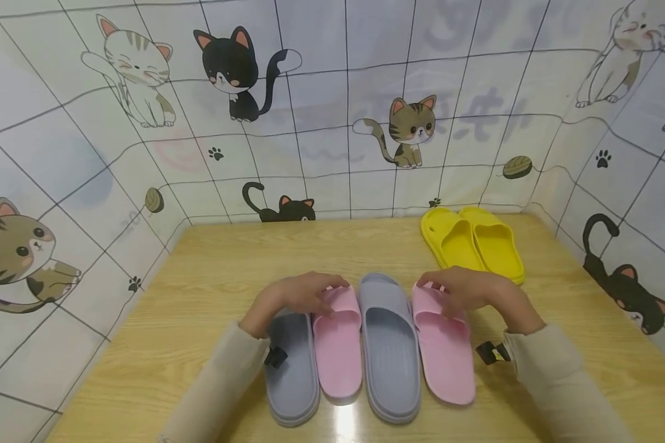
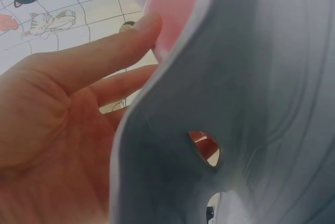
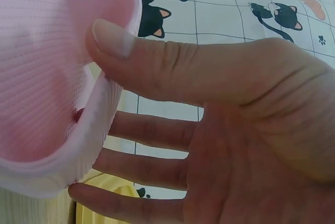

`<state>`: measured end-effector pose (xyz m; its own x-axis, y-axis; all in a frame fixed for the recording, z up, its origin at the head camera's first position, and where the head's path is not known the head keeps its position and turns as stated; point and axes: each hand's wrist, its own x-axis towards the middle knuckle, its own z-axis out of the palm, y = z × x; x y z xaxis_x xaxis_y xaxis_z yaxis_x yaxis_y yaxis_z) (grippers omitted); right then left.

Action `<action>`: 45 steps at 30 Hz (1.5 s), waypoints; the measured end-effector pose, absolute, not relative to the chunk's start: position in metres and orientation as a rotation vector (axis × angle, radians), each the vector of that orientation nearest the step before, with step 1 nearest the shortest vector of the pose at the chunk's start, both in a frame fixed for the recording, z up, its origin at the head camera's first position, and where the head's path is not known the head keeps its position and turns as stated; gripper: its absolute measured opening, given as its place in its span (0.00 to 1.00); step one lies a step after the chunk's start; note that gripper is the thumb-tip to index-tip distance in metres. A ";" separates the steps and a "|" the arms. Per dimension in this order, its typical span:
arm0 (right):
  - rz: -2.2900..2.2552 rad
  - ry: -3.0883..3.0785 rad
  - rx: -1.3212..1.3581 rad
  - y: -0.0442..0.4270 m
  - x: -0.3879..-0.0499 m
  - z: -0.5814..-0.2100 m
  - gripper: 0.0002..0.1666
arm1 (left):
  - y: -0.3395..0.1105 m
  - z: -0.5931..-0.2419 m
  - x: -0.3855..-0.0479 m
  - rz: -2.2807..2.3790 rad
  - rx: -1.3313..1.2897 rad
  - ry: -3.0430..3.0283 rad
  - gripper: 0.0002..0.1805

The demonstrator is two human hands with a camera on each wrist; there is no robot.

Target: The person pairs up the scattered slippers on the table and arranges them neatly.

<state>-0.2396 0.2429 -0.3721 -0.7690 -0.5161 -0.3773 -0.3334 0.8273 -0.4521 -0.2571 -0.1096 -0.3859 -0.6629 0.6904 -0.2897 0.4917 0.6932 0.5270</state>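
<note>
Two grey and two pink slippers lie in an alternating row on the wooden table, heels toward me. My left hand [image 1: 305, 292] is at the toe end of the left pink slipper [image 1: 338, 357], thumb against its strap and fingers over the front. My right hand [image 1: 468, 288] pinches the strap of the right pink slipper [image 1: 449, 363]; in the right wrist view the thumb is inside the strap [image 3: 36, 77] and the fingers outside. Between the pink pair is one grey slipper [image 1: 392, 363]. The other grey slipper [image 1: 292, 375] lies under my left wrist and fills much of the left wrist view.
A pair of yellow slippers [image 1: 457, 246] lies at the back right, beyond my right hand. The light wooden table [image 1: 233, 258] meets cat-patterned, tile-look walls [image 1: 321, 141] at the back and both sides.
</note>
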 end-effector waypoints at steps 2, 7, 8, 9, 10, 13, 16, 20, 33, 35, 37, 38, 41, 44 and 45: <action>-0.503 2.515 -0.629 0.243 -0.240 -0.372 0.35 | -0.110 -0.384 -0.257 0.558 0.906 2.435 0.31; -0.523 2.518 -0.624 0.246 -0.243 -0.376 0.35 | -0.113 -0.383 -0.255 0.550 0.872 2.443 0.31; -0.524 2.524 -0.629 0.247 -0.244 -0.377 0.35 | -0.113 -0.384 -0.255 0.547 0.867 2.445 0.31; -0.527 2.532 -0.634 0.247 -0.245 -0.378 0.34 | -0.114 -0.385 -0.255 0.550 0.865 2.447 0.31; -0.528 2.541 -0.639 0.248 -0.246 -0.379 0.34 | -0.114 -0.386 -0.255 0.550 0.866 2.451 0.31; -0.538 2.568 -0.658 0.248 -0.247 -0.380 0.34 | -0.115 -0.388 -0.257 0.555 0.890 2.467 0.30; -0.559 2.599 -0.672 0.249 -0.248 -0.380 0.33 | -0.115 -0.389 -0.259 0.549 0.911 2.484 0.30; -0.590 2.659 -0.711 0.250 -0.251 -0.383 0.31 | -0.115 -0.390 -0.261 0.532 0.928 2.511 0.30; -0.597 2.813 -0.819 0.248 -0.258 -0.392 0.16 | -0.111 -0.394 -0.264 0.481 0.976 2.605 0.26; -0.589 2.823 -0.803 0.248 -0.259 -0.392 0.15 | -0.110 -0.394 -0.264 0.477 0.976 2.618 0.26; -0.584 2.838 -0.774 0.247 -0.259 -0.393 0.14 | -0.110 -0.394 -0.265 0.478 0.972 2.632 0.26; -0.582 2.851 -0.761 0.247 -0.260 -0.393 0.13 | -0.110 -0.395 -0.265 0.479 0.971 2.639 0.26; -0.580 2.889 -0.727 0.245 -0.262 -0.394 0.11 | -0.110 -0.395 -0.265 0.493 0.971 2.653 0.26; -0.575 2.927 -0.724 0.244 -0.264 -0.396 0.10 | -0.110 -0.396 -0.266 0.498 0.976 2.662 0.26; -0.575 2.935 -0.722 0.243 -0.264 -0.397 0.10 | -0.110 -0.397 -0.267 0.496 0.977 2.664 0.26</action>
